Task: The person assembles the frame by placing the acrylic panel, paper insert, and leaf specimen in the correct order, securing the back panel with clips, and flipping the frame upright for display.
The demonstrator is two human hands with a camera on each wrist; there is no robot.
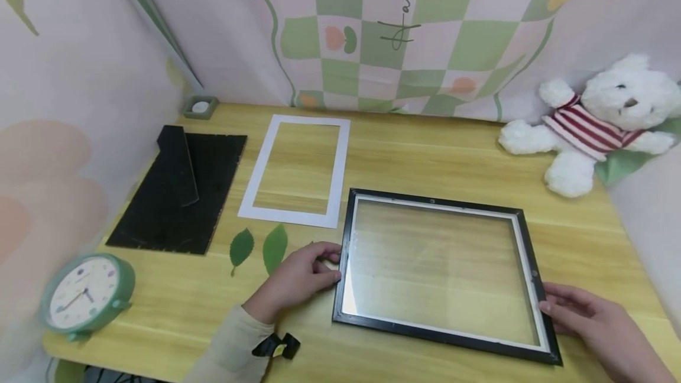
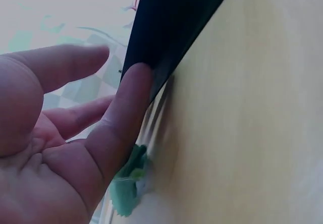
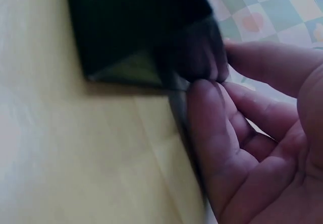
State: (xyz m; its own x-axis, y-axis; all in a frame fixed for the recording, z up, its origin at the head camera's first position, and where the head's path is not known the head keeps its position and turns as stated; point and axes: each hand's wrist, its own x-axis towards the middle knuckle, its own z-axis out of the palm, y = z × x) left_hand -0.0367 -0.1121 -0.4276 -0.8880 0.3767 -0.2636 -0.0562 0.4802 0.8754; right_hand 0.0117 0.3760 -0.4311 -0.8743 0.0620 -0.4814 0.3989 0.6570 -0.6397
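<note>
A black picture frame (image 1: 432, 327) with a pale inner rim and a clear pane lies on the table, broad side toward me. At its left edge, my left hand (image 1: 298, 273) holds the border with thumb and fingertips. In the left wrist view, the thumb (image 2: 121, 108) overlaps the dark frame side (image 2: 171, 27) while another finger stands a little above it. My right hand (image 1: 590, 318) grips the opposite edge, thumb over the border. The right wrist view shows its fingertips pressed against the frame's dark side (image 3: 136, 22). Two green leaves, one darker (image 1: 242, 248) and one lighter (image 1: 275, 248), lie beside my left hand.
Farther back lies a white paper mat (image 1: 332, 194) with a rectangular opening. A black backing board (image 1: 213, 182) with a stand leg is at left. A green alarm clock (image 1: 87, 294), a small square holder (image 1: 200, 107) and a white teddy bear (image 1: 596, 123) surround the table area.
</note>
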